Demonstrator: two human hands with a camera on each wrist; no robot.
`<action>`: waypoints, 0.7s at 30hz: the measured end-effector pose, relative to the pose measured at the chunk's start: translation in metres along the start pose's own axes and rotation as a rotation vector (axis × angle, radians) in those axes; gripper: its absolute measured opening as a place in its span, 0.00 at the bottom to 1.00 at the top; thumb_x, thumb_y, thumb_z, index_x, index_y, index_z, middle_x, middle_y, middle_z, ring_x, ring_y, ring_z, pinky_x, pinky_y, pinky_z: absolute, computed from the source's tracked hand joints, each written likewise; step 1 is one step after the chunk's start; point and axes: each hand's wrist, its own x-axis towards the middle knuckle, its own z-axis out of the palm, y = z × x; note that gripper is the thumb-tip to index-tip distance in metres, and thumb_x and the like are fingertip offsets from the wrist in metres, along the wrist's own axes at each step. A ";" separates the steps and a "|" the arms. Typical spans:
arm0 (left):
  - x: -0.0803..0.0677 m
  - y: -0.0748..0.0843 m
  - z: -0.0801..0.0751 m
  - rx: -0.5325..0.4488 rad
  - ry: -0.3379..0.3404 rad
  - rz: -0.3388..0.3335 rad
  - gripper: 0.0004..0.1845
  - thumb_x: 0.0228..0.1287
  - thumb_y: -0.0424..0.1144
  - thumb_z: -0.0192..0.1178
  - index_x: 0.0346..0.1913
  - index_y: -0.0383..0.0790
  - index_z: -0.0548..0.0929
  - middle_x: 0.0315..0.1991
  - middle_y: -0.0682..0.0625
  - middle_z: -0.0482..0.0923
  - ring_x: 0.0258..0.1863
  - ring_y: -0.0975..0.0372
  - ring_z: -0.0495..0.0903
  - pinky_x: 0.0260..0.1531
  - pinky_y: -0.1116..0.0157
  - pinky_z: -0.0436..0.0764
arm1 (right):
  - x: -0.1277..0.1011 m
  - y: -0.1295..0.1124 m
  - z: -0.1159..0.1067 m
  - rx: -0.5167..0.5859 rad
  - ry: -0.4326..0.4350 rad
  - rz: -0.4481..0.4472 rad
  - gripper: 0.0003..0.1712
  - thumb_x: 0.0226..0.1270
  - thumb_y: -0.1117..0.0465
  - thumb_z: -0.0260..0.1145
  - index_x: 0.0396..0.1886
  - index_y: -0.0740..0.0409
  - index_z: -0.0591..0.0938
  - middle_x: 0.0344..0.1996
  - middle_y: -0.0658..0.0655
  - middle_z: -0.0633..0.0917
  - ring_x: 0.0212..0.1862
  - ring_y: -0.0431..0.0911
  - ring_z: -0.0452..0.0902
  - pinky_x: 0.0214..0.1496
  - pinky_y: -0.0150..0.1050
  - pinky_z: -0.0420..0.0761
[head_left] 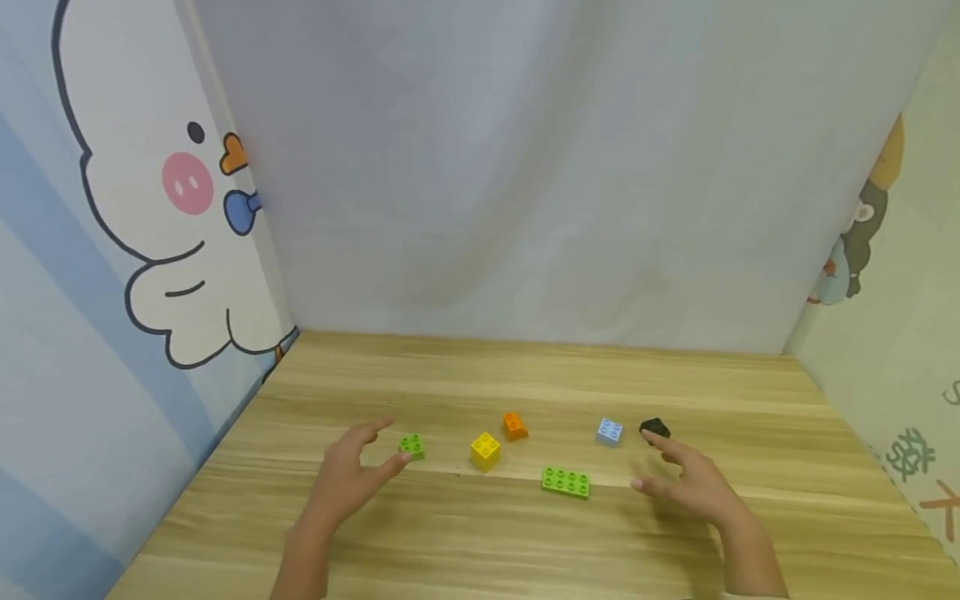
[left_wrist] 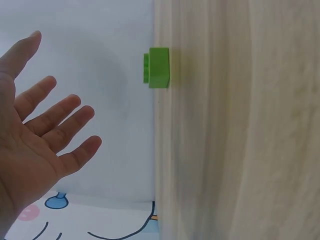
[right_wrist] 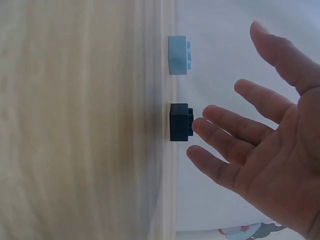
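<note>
I see my left hand hovering over the pale wooden tabletop, fingers spread and relaxed, holding nothing. Taking the long green eight-stud plastic brick as my landmark: the small green square plastic brick lies well to its left, just beside the left hand's fingertips and not touched. The yellow square plastic brick sits near the landmark's left, with the orange square plastic brick just behind it. To the landmark's right and further back stands the light blue square plastic brick, then the small black plastic brick. My right hand is open too, fingers straight, its fingertips just beside the black brick; whether they touch, I cannot tell. Nothing lies between either hand and its nearest brick.
</note>
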 end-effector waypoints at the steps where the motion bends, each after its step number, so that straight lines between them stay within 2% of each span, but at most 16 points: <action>1: 0.000 0.000 0.002 -0.012 0.003 -0.002 0.31 0.66 0.43 0.71 0.68 0.32 0.78 0.66 0.34 0.77 0.63 0.37 0.76 0.61 0.39 0.76 | 0.001 -0.001 0.001 0.004 0.000 -0.005 0.45 0.66 0.52 0.74 0.76 0.69 0.67 0.69 0.80 0.69 0.67 0.76 0.69 0.59 0.71 0.75; 6: 0.001 0.000 0.011 -0.066 0.008 -0.032 0.30 0.66 0.42 0.71 0.67 0.33 0.79 0.66 0.35 0.77 0.62 0.38 0.77 0.60 0.39 0.77 | 0.007 -0.001 0.007 0.013 -0.012 -0.041 0.45 0.66 0.54 0.75 0.75 0.71 0.67 0.69 0.79 0.71 0.65 0.75 0.72 0.61 0.68 0.76; 14: 0.004 0.000 0.025 -0.138 -0.019 -0.076 0.29 0.67 0.43 0.71 0.66 0.32 0.79 0.66 0.36 0.77 0.61 0.41 0.79 0.59 0.41 0.79 | 0.014 -0.003 0.013 0.070 -0.058 -0.097 0.42 0.68 0.58 0.73 0.74 0.74 0.67 0.71 0.78 0.69 0.65 0.75 0.72 0.60 0.66 0.77; 21: 0.011 0.000 0.033 -0.204 -0.048 -0.097 0.30 0.68 0.40 0.70 0.68 0.31 0.77 0.66 0.35 0.77 0.61 0.42 0.79 0.60 0.43 0.79 | 0.022 -0.006 0.020 0.136 -0.084 -0.098 0.43 0.68 0.59 0.74 0.74 0.74 0.66 0.70 0.77 0.70 0.66 0.73 0.72 0.61 0.63 0.79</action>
